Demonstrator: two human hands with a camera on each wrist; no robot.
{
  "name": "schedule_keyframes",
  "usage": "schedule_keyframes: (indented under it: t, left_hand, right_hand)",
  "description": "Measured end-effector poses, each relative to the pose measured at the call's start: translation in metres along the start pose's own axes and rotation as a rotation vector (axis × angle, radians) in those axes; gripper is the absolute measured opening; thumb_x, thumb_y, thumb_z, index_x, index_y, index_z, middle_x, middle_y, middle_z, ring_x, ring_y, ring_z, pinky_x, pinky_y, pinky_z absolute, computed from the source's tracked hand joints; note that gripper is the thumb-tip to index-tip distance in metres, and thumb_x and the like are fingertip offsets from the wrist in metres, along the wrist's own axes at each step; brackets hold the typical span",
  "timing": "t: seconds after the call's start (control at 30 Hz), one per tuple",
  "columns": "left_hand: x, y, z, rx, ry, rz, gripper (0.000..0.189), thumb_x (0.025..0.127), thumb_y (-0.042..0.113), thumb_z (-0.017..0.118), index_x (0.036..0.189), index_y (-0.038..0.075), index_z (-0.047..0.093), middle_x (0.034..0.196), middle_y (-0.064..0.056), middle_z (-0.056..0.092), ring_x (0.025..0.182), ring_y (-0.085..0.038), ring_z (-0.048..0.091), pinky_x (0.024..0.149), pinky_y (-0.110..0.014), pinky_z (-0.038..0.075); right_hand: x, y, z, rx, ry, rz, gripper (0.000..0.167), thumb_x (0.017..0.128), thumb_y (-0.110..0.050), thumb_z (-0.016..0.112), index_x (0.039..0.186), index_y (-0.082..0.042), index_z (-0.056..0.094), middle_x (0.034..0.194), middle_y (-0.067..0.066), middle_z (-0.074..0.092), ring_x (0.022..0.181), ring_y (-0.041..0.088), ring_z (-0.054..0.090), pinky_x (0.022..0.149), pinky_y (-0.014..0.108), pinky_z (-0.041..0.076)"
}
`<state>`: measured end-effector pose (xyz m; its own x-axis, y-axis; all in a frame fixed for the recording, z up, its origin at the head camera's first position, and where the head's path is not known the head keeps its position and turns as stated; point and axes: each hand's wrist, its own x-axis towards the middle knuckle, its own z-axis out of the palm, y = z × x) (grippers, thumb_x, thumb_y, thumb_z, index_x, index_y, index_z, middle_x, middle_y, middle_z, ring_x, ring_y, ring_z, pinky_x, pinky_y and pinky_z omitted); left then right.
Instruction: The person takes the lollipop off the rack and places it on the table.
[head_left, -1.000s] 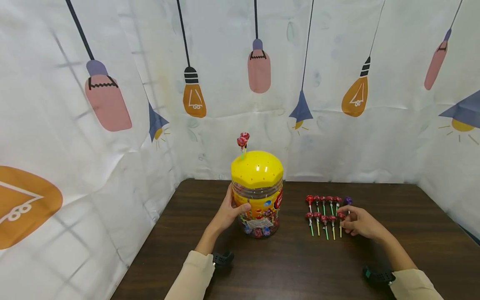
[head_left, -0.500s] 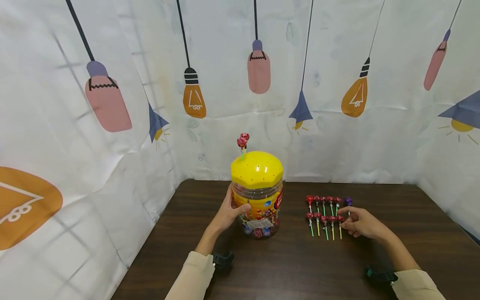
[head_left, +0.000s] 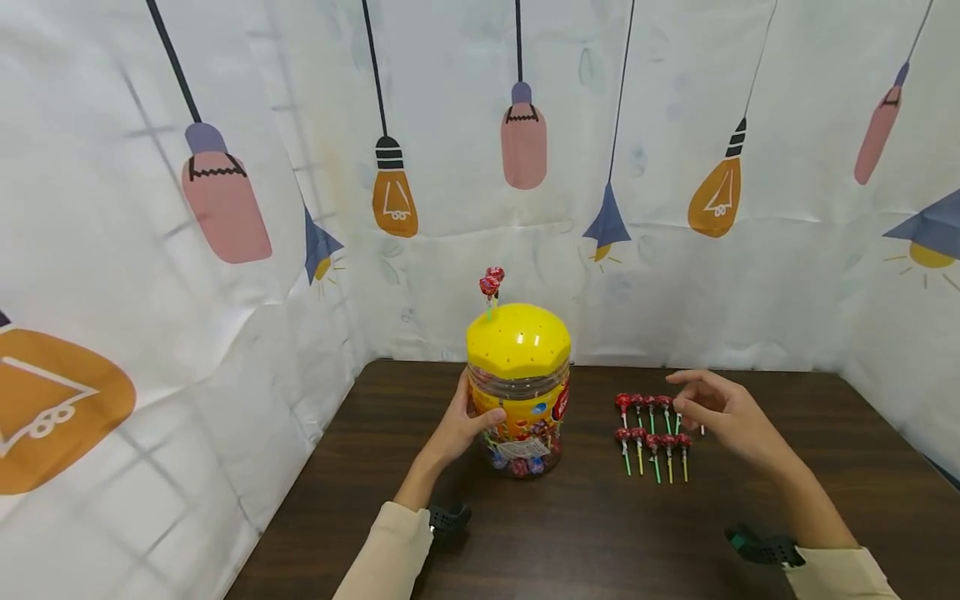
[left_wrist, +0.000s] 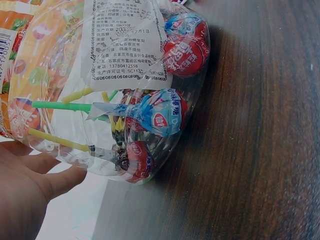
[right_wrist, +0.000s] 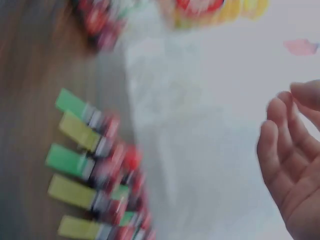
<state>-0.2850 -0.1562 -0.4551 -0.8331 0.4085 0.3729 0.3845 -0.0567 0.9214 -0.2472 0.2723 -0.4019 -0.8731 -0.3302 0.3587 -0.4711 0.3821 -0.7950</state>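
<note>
A clear plastic candy jar (head_left: 517, 412) with a yellow lid (head_left: 521, 337) stands on the brown table (head_left: 600, 533). My left hand (head_left: 462, 427) grips its left side, thumb across the front. Two red lollipops (head_left: 489, 286) stick up from the lid's left part. Through the jar wall in the left wrist view, wrapped lollipops (left_wrist: 162, 112) and a white printed label (left_wrist: 125, 45) show. My right hand (head_left: 731, 421) hovers over the right end of two rows of red lollipops (head_left: 653, 442), its fingers loosely bent with nothing between them. A stick end shows below that hand.
The rows of lollipops lie to the right of the jar, sticks toward me. A white curtain (head_left: 450, 275) printed with hanging lamps runs behind the table and along both sides. A dark band (head_left: 761, 547) is worn on the right wrist.
My right hand has left the right end of the front row, rising up and away from me; it now hides the purple lollipop's head. My left hand keeps its grip on the jar.
</note>
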Motion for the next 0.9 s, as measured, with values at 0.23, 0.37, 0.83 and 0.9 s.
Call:
schedule_keyframes:
  t: [0.23, 0.37, 0.83, 0.9]
  left_hand:
    - [-0.001, 0.002, 0.001, 0.022, 0.003, -0.004, 0.092, 0.095, 0.039, 0.073, 0.161, 0.038, 0.009, 0.154, -0.009, 0.041, 0.133, -0.024, 0.052, 0.109, -0.040, 0.048]
    - [-0.003, 0.005, 0.001, 0.022, 0.008, -0.026, 0.091, 0.096, 0.037, 0.072, 0.161, 0.039, 0.008, 0.154, -0.009, 0.041, 0.133, -0.023, 0.052, 0.109, -0.040, 0.049]
    - [-0.004, 0.004, 0.000, 0.050, 0.025, -0.048, 0.091, 0.096, 0.038, 0.071, 0.162, 0.037, 0.008, 0.156, -0.008, 0.040, 0.136, -0.025, 0.050, 0.112, -0.046, 0.045]
    - [-0.004, 0.004, 0.000, 0.053, 0.028, -0.052, 0.091, 0.096, 0.038, 0.071, 0.162, 0.039, 0.009, 0.156, -0.007, 0.040, 0.136, -0.025, 0.050, 0.112, -0.046, 0.045]
  right_hand:
    - [0.039, -0.063, 0.038, 0.087, 0.098, -0.103, 0.029, 0.102, -0.011, 0.063, 0.130, -0.008, 0.062, 0.100, 0.001, 0.068, 0.086, 0.014, 0.068, 0.076, 0.026, 0.058]
    - [0.072, -0.096, 0.056, 0.079, 0.086, -0.141, 0.029, 0.101, -0.016, 0.066, 0.129, -0.011, 0.064, 0.107, 0.005, 0.069, 0.092, 0.015, 0.069, 0.080, 0.025, 0.059]
    - [0.173, -0.142, 0.093, 0.089, 0.030, -0.147, 0.039, 0.099, -0.021, 0.068, 0.136, -0.015, 0.060, 0.119, 0.014, 0.068, 0.104, 0.027, 0.067, 0.090, 0.037, 0.058]
    - [0.181, -0.144, 0.096, 0.107, 0.018, -0.147, 0.039, 0.098, -0.019, 0.068, 0.137, -0.014, 0.060, 0.120, 0.016, 0.069, 0.104, 0.029, 0.068, 0.089, 0.037, 0.058]
